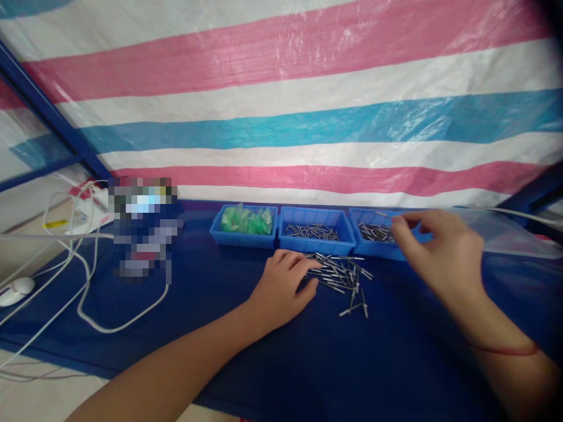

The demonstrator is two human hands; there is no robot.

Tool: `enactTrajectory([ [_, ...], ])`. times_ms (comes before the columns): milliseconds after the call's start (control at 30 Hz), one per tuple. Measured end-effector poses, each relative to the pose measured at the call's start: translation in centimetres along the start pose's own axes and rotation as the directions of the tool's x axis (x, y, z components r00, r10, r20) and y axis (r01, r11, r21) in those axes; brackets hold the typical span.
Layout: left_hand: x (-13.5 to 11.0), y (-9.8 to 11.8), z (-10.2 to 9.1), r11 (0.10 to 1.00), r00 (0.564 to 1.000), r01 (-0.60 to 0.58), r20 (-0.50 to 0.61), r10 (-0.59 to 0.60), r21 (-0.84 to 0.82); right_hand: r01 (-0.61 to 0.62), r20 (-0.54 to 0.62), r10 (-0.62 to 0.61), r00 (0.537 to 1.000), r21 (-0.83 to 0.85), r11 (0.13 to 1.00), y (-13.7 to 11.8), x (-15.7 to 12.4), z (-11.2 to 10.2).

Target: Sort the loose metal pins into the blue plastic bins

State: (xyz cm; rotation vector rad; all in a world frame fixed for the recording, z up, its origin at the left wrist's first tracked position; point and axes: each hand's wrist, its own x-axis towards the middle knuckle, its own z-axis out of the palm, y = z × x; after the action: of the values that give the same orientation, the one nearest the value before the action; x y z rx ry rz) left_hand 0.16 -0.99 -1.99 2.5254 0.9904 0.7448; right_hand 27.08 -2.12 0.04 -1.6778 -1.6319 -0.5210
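A loose pile of silver blind rivets lies on the dark blue tabletop. My left hand rests at the pile's left side, its thumb and index finger apart and the fingertips touching or close to the rivets. Over the right blue bin, my right hand is raised, thumb and index finger pinched on a single rivet that points left. More rivets lie inside that bin, which the hand partly covers. The middle blue bin also holds many rivets.
The left blue bin contains green plastic packets. White cables loop over the table's left side, near a white mouse and blurred-out items. Behind the bins hangs a striped plastic sheet. Clear plastic lies at the right.
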Motion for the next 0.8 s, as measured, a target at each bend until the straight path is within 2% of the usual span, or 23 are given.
enactTrajectory([
  [100,0.0,0.3,-0.2,0.981,0.979,-0.180,0.105,0.173,0.069,-0.090,-0.066,0.080,0.995,-0.170,0.981,3.1,0.4,-0.1],
  [167,-0.1,0.7,-0.1,0.947,0.937,-0.316,0.177,0.301,0.064,-0.095,-0.060,0.084,0.995,-0.201,0.975,4.4,0.5,0.2],
  [233,-0.3,1.4,0.1,0.901,0.882,-0.430,0.235,0.408,0.050,-0.079,-0.039,0.073,0.997,-0.200,0.977,4.6,0.6,0.5],
  [300,-0.4,1.8,0.6,0.874,0.850,-0.483,0.268,0.453,0.054,-0.041,-0.010,0.040,0.999,-0.168,0.985,3.6,0.5,0.8],
  [433,-0.5,2.0,1.4,0.857,0.843,-0.509,0.249,0.476,0.084,0.078,0.066,-0.078,0.995,0.001,0.997,-0.5,-0.2,0.8],
  [567,-0.5,1.3,1.7,0.882,0.889,-0.445,0.197,0.414,0.157,0.175,0.114,-0.195,0.974,0.162,0.971,-4.0,-1.1,0.5],
  [667,-0.4,0.8,1.7,0.898,0.923,-0.374,0.190,0.335,0.232,0.197,0.197,-0.248,0.949,0.246,0.949,-5.2,-1.6,0.5],
  [800,-0.2,0.3,1.3,0.910,0.942,-0.317,0.200,0.270,0.267,0.200,0.307,-0.301,0.903,0.319,0.926,-5.6,-1.9,0.6],
])
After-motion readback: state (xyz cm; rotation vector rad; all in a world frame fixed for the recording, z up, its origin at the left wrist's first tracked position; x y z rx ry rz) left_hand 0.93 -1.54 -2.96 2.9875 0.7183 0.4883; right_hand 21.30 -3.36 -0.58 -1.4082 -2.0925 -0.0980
